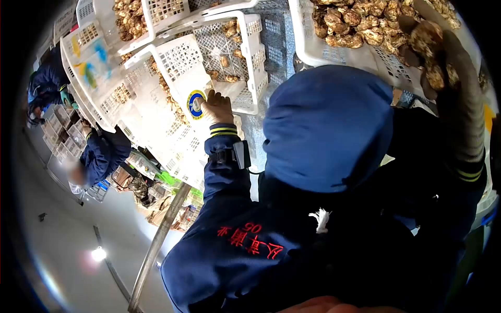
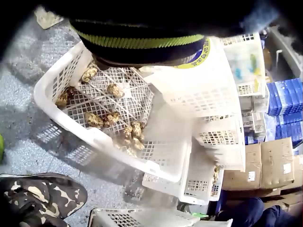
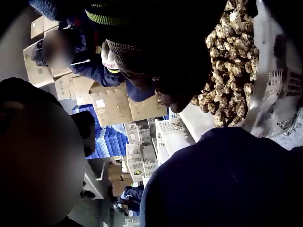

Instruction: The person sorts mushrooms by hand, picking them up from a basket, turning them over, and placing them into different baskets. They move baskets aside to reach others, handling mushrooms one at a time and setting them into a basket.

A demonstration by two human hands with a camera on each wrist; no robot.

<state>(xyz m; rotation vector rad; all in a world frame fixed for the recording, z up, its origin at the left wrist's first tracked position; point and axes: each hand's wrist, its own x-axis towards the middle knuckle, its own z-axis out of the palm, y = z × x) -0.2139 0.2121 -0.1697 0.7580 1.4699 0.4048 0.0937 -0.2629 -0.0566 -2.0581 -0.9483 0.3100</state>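
Note:
In the head view my left hand (image 1: 217, 110) grips the rim of a white plastic crate (image 1: 180, 57), beside a round blue-and-yellow label (image 1: 196, 104). In the left wrist view, the cuff hides most of that hand; below it stands a lattice-bottomed crate (image 2: 75, 124) with several mushrooms (image 2: 93, 119) scattered inside. My gloved right hand (image 1: 462, 68) holds a few brown, crackled mushrooms (image 1: 425, 39) above another white crate (image 1: 334, 52) heaped with mushrooms (image 1: 373, 23). The right wrist view has that hand dark and partly hidden next to the heap (image 3: 229, 71).
A person in a blue cap (image 1: 326, 125) is directly in front. Other people (image 1: 102, 154) work at the left. Stacked white crates (image 2: 215, 137), cardboard boxes (image 2: 260, 163) and blue stacks (image 2: 286, 97) stand around. A metal pole (image 1: 159, 245) slants at lower left.

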